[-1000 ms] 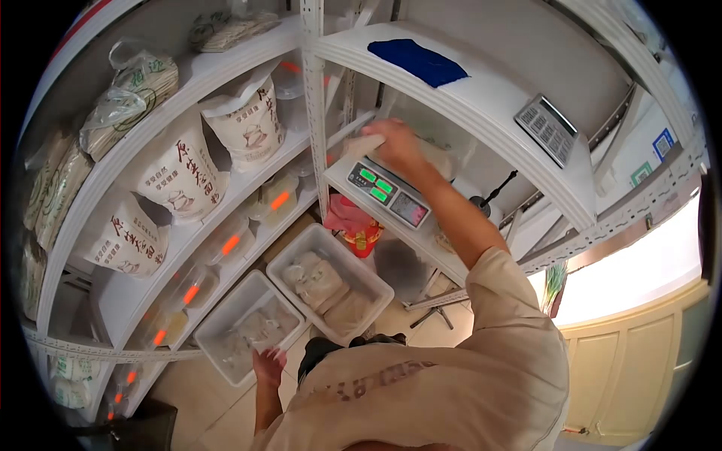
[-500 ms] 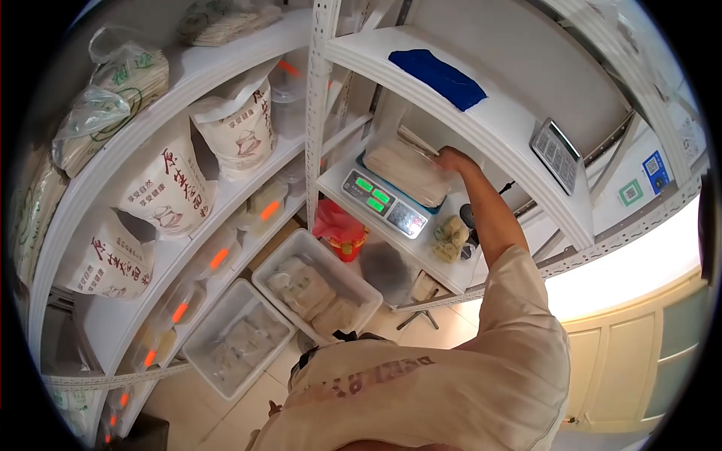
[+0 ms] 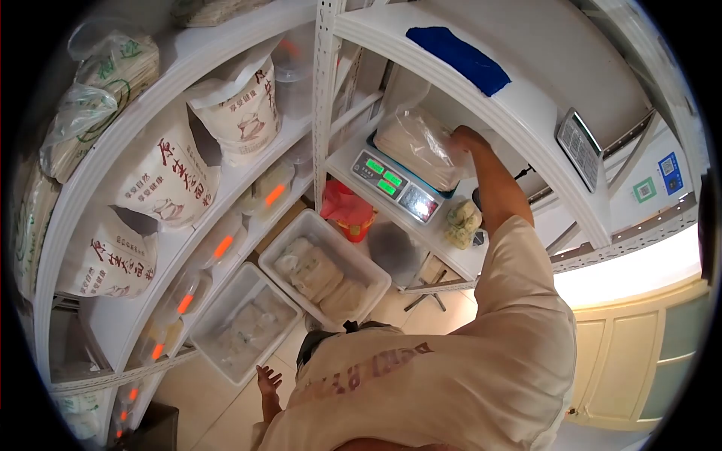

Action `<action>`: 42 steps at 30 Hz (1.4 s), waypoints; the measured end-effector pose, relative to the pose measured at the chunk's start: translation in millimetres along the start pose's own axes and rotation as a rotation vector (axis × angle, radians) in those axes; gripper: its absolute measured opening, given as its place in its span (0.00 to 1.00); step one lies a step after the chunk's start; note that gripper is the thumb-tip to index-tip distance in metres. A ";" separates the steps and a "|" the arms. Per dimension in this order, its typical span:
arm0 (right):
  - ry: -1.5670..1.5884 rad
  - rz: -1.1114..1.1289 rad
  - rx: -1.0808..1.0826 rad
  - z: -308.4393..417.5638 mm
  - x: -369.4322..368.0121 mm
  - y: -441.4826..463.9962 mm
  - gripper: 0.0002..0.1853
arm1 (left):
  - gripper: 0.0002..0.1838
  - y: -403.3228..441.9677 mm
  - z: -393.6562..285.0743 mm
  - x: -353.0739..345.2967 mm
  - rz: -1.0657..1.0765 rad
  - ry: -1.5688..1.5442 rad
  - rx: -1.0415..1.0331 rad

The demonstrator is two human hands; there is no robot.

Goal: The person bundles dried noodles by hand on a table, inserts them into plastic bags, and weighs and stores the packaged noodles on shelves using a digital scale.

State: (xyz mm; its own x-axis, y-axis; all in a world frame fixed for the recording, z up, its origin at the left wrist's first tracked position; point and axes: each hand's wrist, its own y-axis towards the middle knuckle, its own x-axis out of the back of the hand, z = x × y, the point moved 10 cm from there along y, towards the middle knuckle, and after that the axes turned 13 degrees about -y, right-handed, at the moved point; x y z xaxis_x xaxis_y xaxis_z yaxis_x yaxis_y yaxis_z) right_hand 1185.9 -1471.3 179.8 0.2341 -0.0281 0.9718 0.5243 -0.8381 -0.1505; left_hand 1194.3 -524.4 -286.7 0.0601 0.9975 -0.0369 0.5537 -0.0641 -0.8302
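Observation:
On the middle shelf, a clear plastic bag of pale contents (image 3: 421, 143) lies on the pan of a digital scale (image 3: 396, 186) with lit green displays. My right hand (image 3: 468, 141) is at the right edge of that bag, its fingers bent and partly hidden, so its grip is unclear. My left hand (image 3: 269, 382) hangs low with fingers apart and nothing in it, near a white tub of small bags (image 3: 292, 308). A yellowish bundle (image 3: 462, 224) sits right of the scale.
A second tub (image 3: 380, 282) stands on the floor, a red bag (image 3: 347, 210) under the scale shelf. Overhead are a blue cloth (image 3: 459, 59) and a calculator (image 3: 579, 150). Flour sacks (image 3: 169, 177) line the left shelf, with a metal upright (image 3: 325, 98) between the shelves.
My right hand has moved from the scale's left side to the right edge of the bag. The bag now lies flatter over the pan. My left hand, hardly visible half a second ago, shows again.

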 end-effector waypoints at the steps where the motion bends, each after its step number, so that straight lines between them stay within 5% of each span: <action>1: 0.035 0.083 -0.018 -4.3 -7.1 -5.8 0.23 | 0.48 -6.4 10.0 7.6 -0.028 0.008 0.043; 2: 0.004 0.271 0.085 -17.8 -44.3 26.6 0.24 | 0.49 -15.5 16.1 9.9 -0.053 0.012 0.084; 8: -0.023 0.231 0.000 -34.5 -46.9 38.1 0.20 | 0.49 13.3 112.1 61.0 -0.069 0.038 0.274; 15: -0.193 0.102 0.084 -0.8 -47.6 58.6 0.13 | 0.48 -14.9 63.6 27.4 -0.086 0.067 0.173; 17: 0.101 0.093 -0.096 0.8 -32.1 40.0 0.18 | 0.48 -15.9 42.8 14.3 -0.067 0.040 0.118; 26: 0.134 -0.019 0.065 25.7 6.2 11.8 0.32 | 0.47 -11.6 23.1 1.1 -0.049 0.038 0.116; 30: -0.026 -0.062 0.122 26.7 12.9 10.1 0.26 | 0.46 -20.1 27.6 8.1 -0.081 0.147 0.103; 32: 0.054 -0.111 0.419 46.1 22.5 -2.6 0.18 | 0.46 -10.2 34.8 14.4 -0.073 0.144 0.150; 35: 0.352 -0.178 0.451 60.0 45.5 -64.1 0.13 | 0.47 -5.2 39.4 15.6 -0.048 0.142 0.182; 42: 0.450 -0.321 0.491 52.4 60.9 -100.4 0.14 | 0.48 9.9 20.0 -0.7 -0.004 0.106 0.123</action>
State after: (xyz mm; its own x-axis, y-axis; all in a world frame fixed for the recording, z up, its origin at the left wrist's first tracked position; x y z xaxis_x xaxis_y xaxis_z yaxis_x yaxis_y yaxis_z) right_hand 1190.4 -1360.4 244.5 -0.2955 -0.1316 0.9463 0.8414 -0.5049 0.1925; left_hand 1183.2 -525.1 -306.0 0.1487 0.9887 0.0201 0.4486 -0.0493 -0.8924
